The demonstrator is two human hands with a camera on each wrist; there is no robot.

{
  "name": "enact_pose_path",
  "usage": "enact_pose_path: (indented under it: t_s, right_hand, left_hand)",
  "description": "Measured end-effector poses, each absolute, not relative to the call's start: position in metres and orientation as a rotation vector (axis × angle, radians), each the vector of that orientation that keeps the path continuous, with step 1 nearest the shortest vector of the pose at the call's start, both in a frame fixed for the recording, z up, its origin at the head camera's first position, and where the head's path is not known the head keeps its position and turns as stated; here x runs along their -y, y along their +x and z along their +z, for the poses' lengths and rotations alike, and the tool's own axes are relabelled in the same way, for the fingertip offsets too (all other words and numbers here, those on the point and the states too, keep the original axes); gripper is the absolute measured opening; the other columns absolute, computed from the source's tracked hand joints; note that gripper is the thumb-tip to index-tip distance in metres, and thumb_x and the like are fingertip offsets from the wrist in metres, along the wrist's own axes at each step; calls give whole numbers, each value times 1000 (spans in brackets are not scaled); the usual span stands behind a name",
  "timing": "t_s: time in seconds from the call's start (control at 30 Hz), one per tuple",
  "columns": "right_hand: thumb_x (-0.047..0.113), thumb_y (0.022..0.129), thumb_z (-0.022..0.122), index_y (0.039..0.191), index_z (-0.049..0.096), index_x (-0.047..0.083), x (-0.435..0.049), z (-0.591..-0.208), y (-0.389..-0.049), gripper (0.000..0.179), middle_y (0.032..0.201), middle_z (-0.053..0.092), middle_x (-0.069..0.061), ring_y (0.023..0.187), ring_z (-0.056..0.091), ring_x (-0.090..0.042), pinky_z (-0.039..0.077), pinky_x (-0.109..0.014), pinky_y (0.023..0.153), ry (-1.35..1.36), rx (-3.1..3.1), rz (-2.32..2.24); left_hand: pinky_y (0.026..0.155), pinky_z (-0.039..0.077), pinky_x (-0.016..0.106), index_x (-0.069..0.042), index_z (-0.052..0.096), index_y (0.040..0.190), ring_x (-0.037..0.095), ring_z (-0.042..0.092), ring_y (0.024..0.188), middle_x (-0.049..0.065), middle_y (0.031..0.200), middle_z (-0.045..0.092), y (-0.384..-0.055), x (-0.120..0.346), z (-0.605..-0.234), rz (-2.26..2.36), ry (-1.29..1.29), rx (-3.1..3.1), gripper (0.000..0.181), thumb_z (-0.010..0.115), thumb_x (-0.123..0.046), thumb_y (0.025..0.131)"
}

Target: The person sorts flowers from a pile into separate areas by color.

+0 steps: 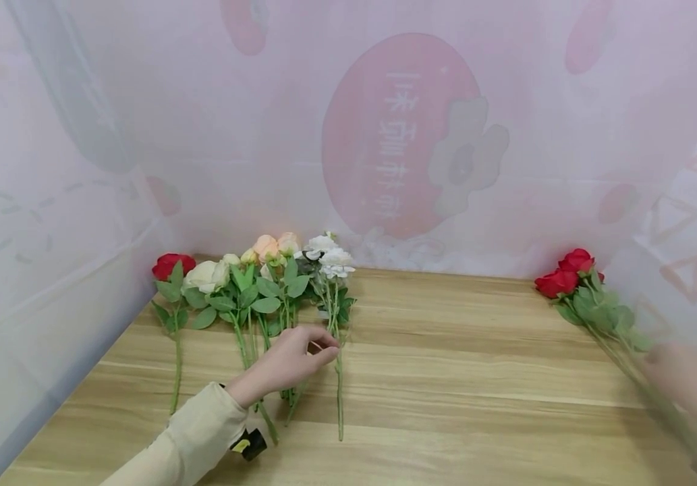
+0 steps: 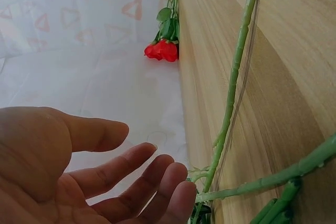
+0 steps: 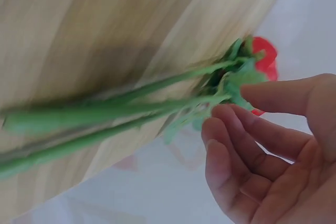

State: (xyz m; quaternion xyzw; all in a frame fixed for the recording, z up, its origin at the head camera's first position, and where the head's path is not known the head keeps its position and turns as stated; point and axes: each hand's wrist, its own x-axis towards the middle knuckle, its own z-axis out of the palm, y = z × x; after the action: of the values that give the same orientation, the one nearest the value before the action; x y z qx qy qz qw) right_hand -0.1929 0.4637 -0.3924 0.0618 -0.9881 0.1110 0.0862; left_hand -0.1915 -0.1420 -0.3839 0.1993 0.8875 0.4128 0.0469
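Note:
My left hand (image 1: 292,356) hovers over the flower stems at the left middle of the table, fingers loosely bent. The left wrist view shows a gap between thumb and fingertips, with a green stem (image 2: 231,87) beyond them. White flowers (image 1: 335,260) lie just past this hand. At the far right, my right hand (image 1: 688,378), blurred in the head view, is beside the stems of red roses (image 1: 557,282). In the right wrist view its thumb and fingers stand apart, half curled, near the leaves; the long rose stems (image 3: 121,109) run past the fingertips.
To the left lie a single red rose (image 1: 173,265), a cream rose (image 1: 207,277) and peach flowers (image 1: 266,247), their stems towards me. A small black object (image 1: 253,445) shows by the left sleeve. Printed curtains (image 1: 263,135) enclose the wooden table (image 1: 463,378).

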Motion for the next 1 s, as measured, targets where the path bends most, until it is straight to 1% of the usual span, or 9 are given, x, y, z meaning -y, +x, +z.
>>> enact_pose_path:
  t_s: [0.13, 0.2, 0.27, 0.37, 0.5, 0.57, 0.67, 0.8, 1.0]
  right_hand:
    - [19, 94, 56, 55, 38, 14, -441, -388, -194, 43, 52, 35, 2, 47, 33, -17, 28, -33, 46, 140, 2938, 328]
    - [20, 94, 58, 57, 49, 8, -425, -383, -196, 40, 54, 45, -2, 50, 40, -18, 34, -37, 47, 145, 2940, 340]
    - [20, 95, 58, 66, 60, 2, -410, -378, -199, 35, 60, 54, -6, 54, 48, -20, 39, -40, 51, 170, 2959, 382]
    - [23, 96, 61, 88, 72, -5, -381, -371, -201, 31, 74, 67, -10, 65, 59, -21, 48, -45, 59, 168, 2971, 462]
    - [29, 97, 62, 98, 72, -4, -337, -365, -195, 34, 77, 69, -5, 66, 63, -18, 50, -38, 58, 152, 2935, 670]
    - [27, 97, 63, 98, 73, -2, -314, -363, -192, 31, 76, 68, -3, 66, 64, -18, 51, -33, 56, 188, 2897, 817]
    - [23, 97, 65, 98, 72, -1, -282, -358, -189, 25, 75, 67, -3, 67, 65, -19, 53, -30, 56, 253, 2851, 1059]
    - [21, 97, 66, 98, 70, -1, -246, -355, -187, 23, 77, 66, -6, 69, 65, -22, 55, -32, 59, 325, 2793, 1352]
    - [19, 96, 66, 101, 69, -3, -207, -356, -188, 23, 80, 67, -8, 71, 65, -26, 55, -34, 61, 455, 2792, 1549]
  left_hand:
    - [68, 51, 35, -11, 72, 100, 17, 62, 83, -6, 90, 66, -192, 144, -385, 1261, 591, -2702, 11, 64, -19, 96]
    - [69, 52, 35, -10, 72, 100, 16, 63, 84, -6, 90, 66, -192, 144, -385, 1248, 581, -2716, 12, 64, -18, 96]
    - [70, 52, 34, -11, 72, 100, 16, 62, 84, -6, 91, 66, -192, 145, -384, 1232, 574, -2736, 11, 64, -17, 96]
    - [71, 52, 34, -10, 72, 101, 16, 62, 83, -6, 90, 66, -193, 146, -384, 1207, 575, -2771, 11, 64, -16, 96]
    - [68, 51, 32, -7, 72, 101, 15, 61, 79, -4, 86, 66, -195, 149, -385, 1158, 583, -2813, 11, 64, -13, 96]
    - [66, 50, 32, -7, 72, 99, 13, 60, 75, -3, 85, 66, -195, 149, -385, 1123, 577, -2838, 10, 64, -13, 96]
    - [64, 50, 31, -8, 71, 97, 10, 58, 70, -3, 81, 65, -196, 150, -385, 1070, 544, -2875, 9, 65, -13, 95]
    - [61, 49, 30, -8, 71, 96, 8, 56, 66, -7, 78, 63, -195, 150, -385, 1016, 467, -2925, 8, 66, -14, 94]
    - [55, 47, 29, -9, 71, 93, 9, 54, 59, -6, 73, 61, -197, 151, -387, 910, 410, -2981, 8, 68, -16, 93]
